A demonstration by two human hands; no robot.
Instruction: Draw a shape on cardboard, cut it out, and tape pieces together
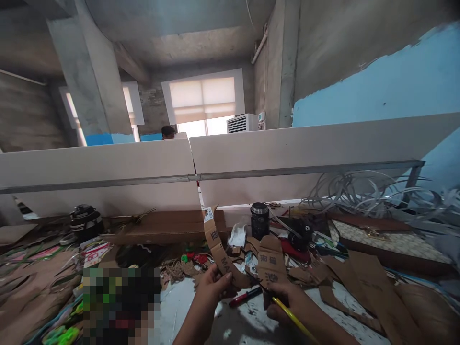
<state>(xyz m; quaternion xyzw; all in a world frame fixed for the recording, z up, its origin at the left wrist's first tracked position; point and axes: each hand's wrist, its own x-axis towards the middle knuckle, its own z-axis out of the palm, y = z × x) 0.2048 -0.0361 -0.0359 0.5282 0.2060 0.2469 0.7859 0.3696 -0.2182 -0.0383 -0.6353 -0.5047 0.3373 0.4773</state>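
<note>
My left hand (212,290) pinches a long, curved cardboard strip (220,247) with dark printing and a white label at its top. My right hand (282,299) is closed around what look like scissors (257,282); their dark blades point left toward the strip, and the handles are hidden. A thin yellow stick (290,314), perhaps a pencil, also lies in that hand and slants down to the right. Just beyond my right fingers stands another printed cardboard piece (271,261). Below the blades, a dark red pen (245,297) lies on the white tabletop.
Behind the hands are a black flask (259,220) and crumpled white tissue (237,235). Cardboard scraps (366,282) and a patterned handbag (391,239) lie to the right, near coiled clear strips (345,191). A black jar (86,223) stands left. A white partition (287,151) runs behind.
</note>
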